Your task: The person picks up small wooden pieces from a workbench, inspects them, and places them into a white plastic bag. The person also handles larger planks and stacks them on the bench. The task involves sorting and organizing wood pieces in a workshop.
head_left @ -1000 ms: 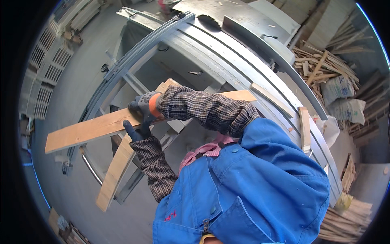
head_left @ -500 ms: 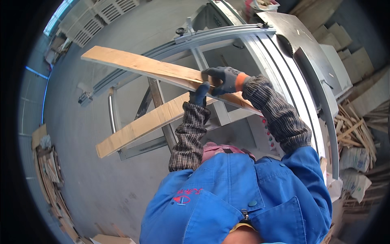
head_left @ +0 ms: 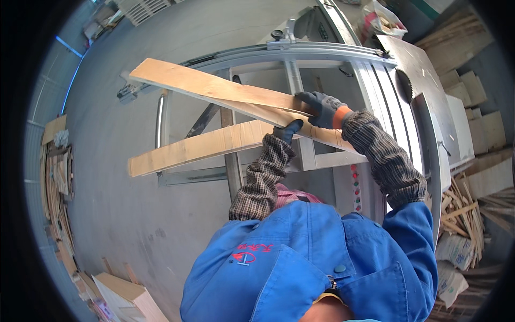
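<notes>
My right hand [head_left: 323, 109], in a dark grey glove with an orange cuff, is closed round the near right end of a long wooden board [head_left: 209, 86]. This board slants up to the far left. Under it, at a slight angle, lies a second wooden board [head_left: 332, 138] running toward the lower right. My left hand [head_left: 288, 130], also in a dark glove, has its thumb on the edge of the second board; its other fingers are hidden beneath. A third wooden board [head_left: 198, 145] stretches left from beside my left hand, across the metal frame.
The sliding table [head_left: 386, 102] of a saw carries a rail [head_left: 241, 60] with a stop on it. A toothed saw blade [head_left: 404, 86] stands right of the table. Coloured buttons [head_left: 355, 188] sit on the machine's side. Wood offcuts [head_left: 461, 214] are piled at right, more timber [head_left: 56, 188] at left.
The view has shifted, so the machine and boards appear farther right. My right hand has closed onto the upper board's end, and the gap between the two crossed boards shows more.
</notes>
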Demonstrator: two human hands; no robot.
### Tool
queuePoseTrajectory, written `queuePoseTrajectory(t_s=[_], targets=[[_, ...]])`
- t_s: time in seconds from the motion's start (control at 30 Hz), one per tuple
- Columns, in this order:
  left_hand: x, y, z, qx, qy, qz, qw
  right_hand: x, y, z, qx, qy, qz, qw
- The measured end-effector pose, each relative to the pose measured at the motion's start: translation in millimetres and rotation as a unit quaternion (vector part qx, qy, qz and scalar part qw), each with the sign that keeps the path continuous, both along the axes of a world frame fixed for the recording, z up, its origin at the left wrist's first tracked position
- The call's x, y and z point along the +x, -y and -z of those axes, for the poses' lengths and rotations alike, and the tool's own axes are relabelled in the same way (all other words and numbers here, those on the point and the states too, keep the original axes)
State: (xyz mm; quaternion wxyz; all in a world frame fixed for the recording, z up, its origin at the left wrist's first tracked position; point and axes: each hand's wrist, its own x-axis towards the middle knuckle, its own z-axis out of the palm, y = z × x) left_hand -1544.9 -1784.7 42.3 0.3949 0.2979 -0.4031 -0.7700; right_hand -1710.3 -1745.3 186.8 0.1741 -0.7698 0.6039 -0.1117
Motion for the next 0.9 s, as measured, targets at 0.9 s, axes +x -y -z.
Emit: queuePoseTrajectory(t_s=[0.9], targets=[[7, 13, 45, -0.122, -0.132, -0.066, 0.982, -24, 27, 10, 0.324, 0.266, -0.102, 0.902]])
